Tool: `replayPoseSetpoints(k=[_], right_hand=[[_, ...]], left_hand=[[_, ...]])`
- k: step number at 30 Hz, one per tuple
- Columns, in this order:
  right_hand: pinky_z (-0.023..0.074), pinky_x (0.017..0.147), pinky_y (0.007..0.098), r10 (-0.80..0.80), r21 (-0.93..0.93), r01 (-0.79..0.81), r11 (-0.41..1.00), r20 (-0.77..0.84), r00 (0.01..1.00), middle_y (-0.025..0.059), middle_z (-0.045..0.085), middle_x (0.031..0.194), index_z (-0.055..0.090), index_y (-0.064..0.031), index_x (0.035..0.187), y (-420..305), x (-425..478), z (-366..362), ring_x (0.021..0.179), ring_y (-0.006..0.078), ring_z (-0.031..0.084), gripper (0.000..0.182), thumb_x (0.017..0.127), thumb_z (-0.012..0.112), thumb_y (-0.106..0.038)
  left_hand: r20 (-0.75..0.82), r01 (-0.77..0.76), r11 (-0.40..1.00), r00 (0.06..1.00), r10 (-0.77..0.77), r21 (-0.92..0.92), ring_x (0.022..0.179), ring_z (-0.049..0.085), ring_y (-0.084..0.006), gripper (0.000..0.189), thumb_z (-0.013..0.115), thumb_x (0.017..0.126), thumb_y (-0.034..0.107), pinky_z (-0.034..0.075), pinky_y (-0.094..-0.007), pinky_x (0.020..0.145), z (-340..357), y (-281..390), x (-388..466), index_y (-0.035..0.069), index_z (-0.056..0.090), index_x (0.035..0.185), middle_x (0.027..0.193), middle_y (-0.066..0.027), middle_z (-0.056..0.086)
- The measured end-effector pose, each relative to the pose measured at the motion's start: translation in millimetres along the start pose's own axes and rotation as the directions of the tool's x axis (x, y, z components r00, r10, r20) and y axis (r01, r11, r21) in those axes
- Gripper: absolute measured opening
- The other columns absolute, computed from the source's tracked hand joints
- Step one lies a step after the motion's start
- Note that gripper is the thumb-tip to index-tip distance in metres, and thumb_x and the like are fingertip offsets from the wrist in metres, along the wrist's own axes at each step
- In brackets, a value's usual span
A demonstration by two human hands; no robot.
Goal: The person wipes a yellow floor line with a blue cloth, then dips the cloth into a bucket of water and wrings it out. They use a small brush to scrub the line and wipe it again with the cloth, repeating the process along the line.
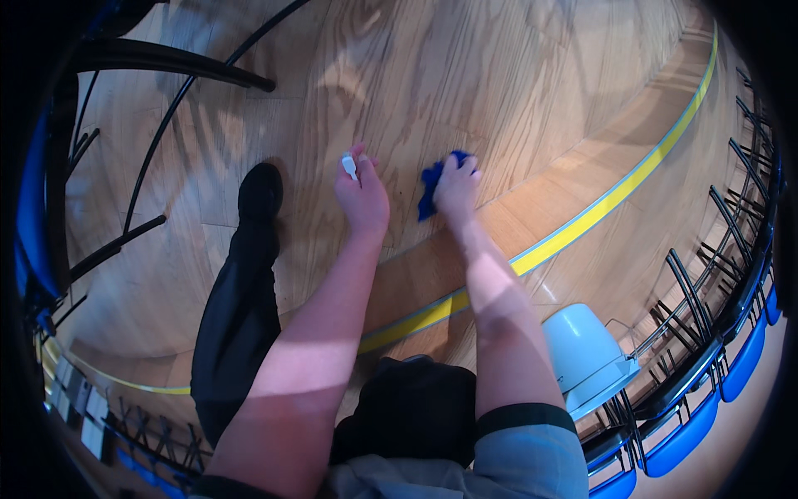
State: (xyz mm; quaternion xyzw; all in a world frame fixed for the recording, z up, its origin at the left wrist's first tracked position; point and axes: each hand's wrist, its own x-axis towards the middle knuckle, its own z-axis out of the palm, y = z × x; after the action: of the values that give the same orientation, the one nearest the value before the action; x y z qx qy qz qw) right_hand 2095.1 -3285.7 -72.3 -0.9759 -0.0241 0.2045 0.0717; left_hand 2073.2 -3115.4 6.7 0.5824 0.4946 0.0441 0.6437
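My left hand [365,190] is closed around a small white plastic object [350,167], which sticks out between thumb and fingers; its exact kind cannot be told. To its right, my right hand [458,187] presses a crumpled dark blue cloth [428,192] against the wooden floor [399,118], fingers bent over it. The cloth lies close to the edge of a step, whose nosing carries a yellow strip [561,240].
A light blue bucket [580,355] with a wire handle stands at the lower right. Rows of blue chairs [686,430] with black legs curve along the right. Black metal legs [174,62] of furniture reach in from the upper left. My dark shoe [260,190] is on the floor left of my hands.
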Motion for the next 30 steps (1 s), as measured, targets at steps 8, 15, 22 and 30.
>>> replayPoseSetpoints(k=[8, 15, 22, 30], right_hand=[[0.0493, 0.087, 0.0501, 0.111, 0.263, -0.120, 0.957, 0.048, 0.993, 0.0218, 0.044, 0.124, 0.052, -0.0099, 0.116, -21, -10, -10, 0.106, 0.0429, 0.051, 0.031, 0.085, 0.056, -0.008], [0.0505, 0.087, 0.0518, -0.016, -0.218, 0.083, 0.972, 0.292, 0.956, 0.0235, 0.037, 0.127, 0.048, -0.0102, 0.120, -33, -36, 14, 0.110, 0.0454, 0.046, 0.043, 0.081, 0.064, -0.014], [0.0431, 0.100, 0.0505, -0.218, 0.275, 0.043, 0.960, 0.646, 0.731, 0.0291, 0.039, 0.133, 0.034, -0.0094, 0.142, -28, -34, -9, 0.122, 0.0472, 0.044, 0.068, 0.081, 0.063, -0.016], [0.0428, 0.100, 0.0460, 0.133, 0.417, -0.279, 0.865, 0.344, 0.929, 0.0401, 0.047, 0.125, -0.006, 0.0107, 0.147, -30, -38, 8, 0.117, 0.0465, 0.051, 0.097, 0.080, 0.060, -0.016]], left_hand=[[0.162, -0.133, 0.900, 0.984, 0.071, 0.415, 0.077, 0.065, -0.0305, 0.030, 0.053, 0.094, 0.026, 0.049, -0.0410, 0.070, 14, -28, 4, 0.000, 0.062, 0.104, 0.082, -0.0171, 0.065], [0.101, -0.045, 0.907, 0.995, 0.003, 0.419, 0.073, 0.066, -0.0278, 0.029, 0.051, 0.096, 0.027, 0.049, -0.0424, 0.066, -15, -56, -1, 0.000, 0.061, 0.099, 0.076, -0.0149, 0.065], [0.067, -0.082, 0.925, 0.996, 0.061, 0.370, 0.076, 0.066, -0.0325, 0.029, 0.051, 0.094, 0.027, 0.051, -0.0433, 0.070, 1, -35, 1, 0.002, 0.061, 0.102, 0.079, -0.0139, 0.067], [0.078, 0.008, 0.954, 0.996, -0.033, 0.299, 0.076, 0.068, -0.0258, 0.026, 0.051, 0.091, 0.019, 0.051, -0.0389, 0.070, -2, -54, -19, 0.001, 0.063, 0.105, 0.081, -0.0122, 0.069]])
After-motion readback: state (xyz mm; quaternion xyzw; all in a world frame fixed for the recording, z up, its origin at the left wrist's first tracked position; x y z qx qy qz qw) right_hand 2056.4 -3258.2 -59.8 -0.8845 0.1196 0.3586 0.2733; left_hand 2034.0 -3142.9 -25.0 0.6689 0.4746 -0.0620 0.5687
